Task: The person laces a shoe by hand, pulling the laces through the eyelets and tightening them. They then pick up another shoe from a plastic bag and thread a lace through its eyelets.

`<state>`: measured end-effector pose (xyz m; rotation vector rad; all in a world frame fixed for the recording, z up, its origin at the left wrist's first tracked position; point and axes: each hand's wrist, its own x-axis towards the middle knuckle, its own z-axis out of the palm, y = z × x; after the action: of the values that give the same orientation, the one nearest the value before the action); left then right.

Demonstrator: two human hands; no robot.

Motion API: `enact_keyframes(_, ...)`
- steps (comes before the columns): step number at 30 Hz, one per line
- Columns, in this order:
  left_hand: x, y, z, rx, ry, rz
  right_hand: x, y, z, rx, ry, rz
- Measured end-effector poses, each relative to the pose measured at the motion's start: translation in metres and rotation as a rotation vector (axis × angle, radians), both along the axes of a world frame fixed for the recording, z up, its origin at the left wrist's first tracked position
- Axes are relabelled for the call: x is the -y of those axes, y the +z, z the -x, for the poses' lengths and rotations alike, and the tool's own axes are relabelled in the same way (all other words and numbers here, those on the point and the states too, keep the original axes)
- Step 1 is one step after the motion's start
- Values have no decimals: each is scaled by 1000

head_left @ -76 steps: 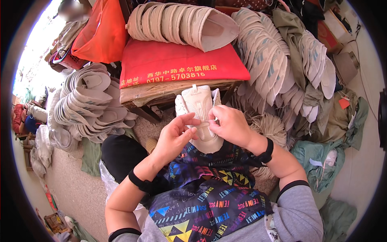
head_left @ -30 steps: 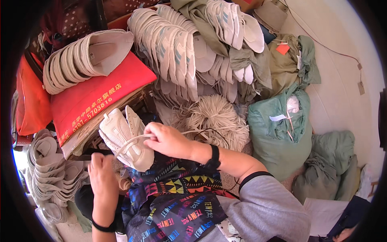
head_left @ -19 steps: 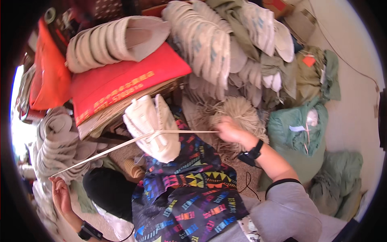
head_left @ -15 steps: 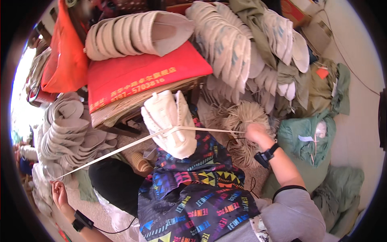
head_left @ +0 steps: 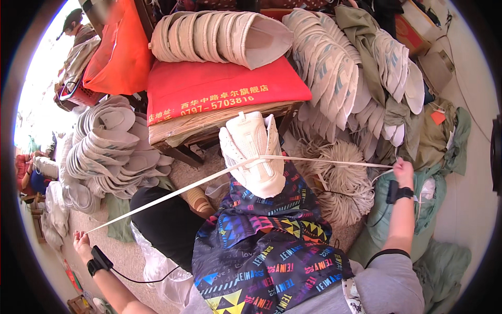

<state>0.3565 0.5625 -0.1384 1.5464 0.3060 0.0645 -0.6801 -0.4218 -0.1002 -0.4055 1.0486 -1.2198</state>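
A white shoe upper (head_left: 252,152) stands upright on my lap, over a colourful patterned apron (head_left: 266,246). A long white lace (head_left: 172,191) runs through it and stretches out taut to both sides. My left hand (head_left: 81,242) is far out at the lower left, closed on one end of the lace. My right hand (head_left: 403,168) is out to the right, gripping the other end. Both wrists wear black bands. A bundle of pale laces (head_left: 340,175) lies just right of the shoe.
Stacks of white shoe uppers (head_left: 219,36) lie on a red cushion (head_left: 219,89) over a wooden stool. More stacks (head_left: 110,152) stand at the left and at the upper right (head_left: 340,63). Green sacks (head_left: 434,193) sit at the right. An orange bag (head_left: 117,52) hangs behind.
Both hands have pulled apart from the shoe, drawing the lace through it until taut; the right hand has swung further right. My head has turned back left, centring the shoe.
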Motion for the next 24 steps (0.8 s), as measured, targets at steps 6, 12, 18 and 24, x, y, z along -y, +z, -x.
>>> enact_keyframes(6, -36, 105, 26, 192, 177, -362, -56, -13, 31, -1621, 421, 510)
enact_keyframes(12, 113, 126, 28, 46, 109, -170, -63, -11, -52, -898, -37, 221)
enact_keyframes(18, 436, 175, 237, 139, -825, -142, -163, 56, -335, -1041, 748, 466)
enact_keyframes(24, 522, 121, 326, -76, -1187, 135, -259, 73, -489, -417, 1012, 489)
